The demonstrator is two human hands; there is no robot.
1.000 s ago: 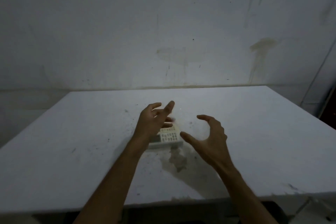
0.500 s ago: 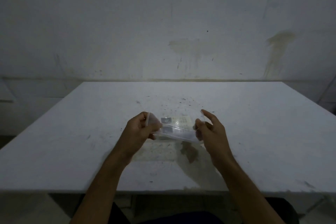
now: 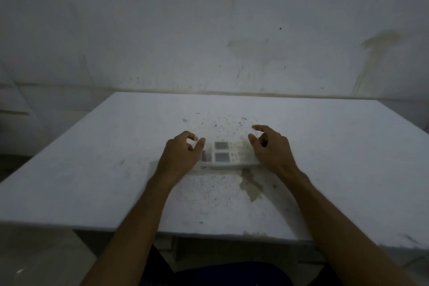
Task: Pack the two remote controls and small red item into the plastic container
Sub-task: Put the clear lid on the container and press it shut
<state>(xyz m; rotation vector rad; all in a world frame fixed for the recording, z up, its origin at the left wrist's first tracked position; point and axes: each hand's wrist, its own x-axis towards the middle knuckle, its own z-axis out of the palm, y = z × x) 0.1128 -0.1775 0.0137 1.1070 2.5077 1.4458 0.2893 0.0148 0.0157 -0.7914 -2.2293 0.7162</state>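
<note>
Remote controls (image 3: pixel 228 155), two pale ones lying side by side with their small grey screens toward the left hand, sit in the plastic container (image 3: pixel 222 165), which rests on the table (image 3: pixel 104 158) between the two hands. The container is clear and blurred, so its walls are hard to trace; whether a lid is on it I cannot tell.

The left hand (image 3: pixel 180 157) hovers at the container's left end, fingers curled and loosely spread, thumb and forefinger apart, holding nothing. The right hand (image 3: pixel 270 150) is at the right end, fingers hooked and open, also empty; whether either hand touches the plastic cannot be made out. Just right of the left hand's thumb, inside the left end, there is a small dark reddish patch that may be the small red item (image 3: pixel 204 155); it is too dim to be sure.

Judging from this, the packing looks nearly complete, and the step is to settle or close the container. To do it well, bring both hands in evenly from the ends, press on the rim rather than the thin walls, and keep the container flat so the remotes do not slide over each other. Beyond the hands, the table shows only specks and a stain (image 3: pixel 251 187) on the near side.
</note>
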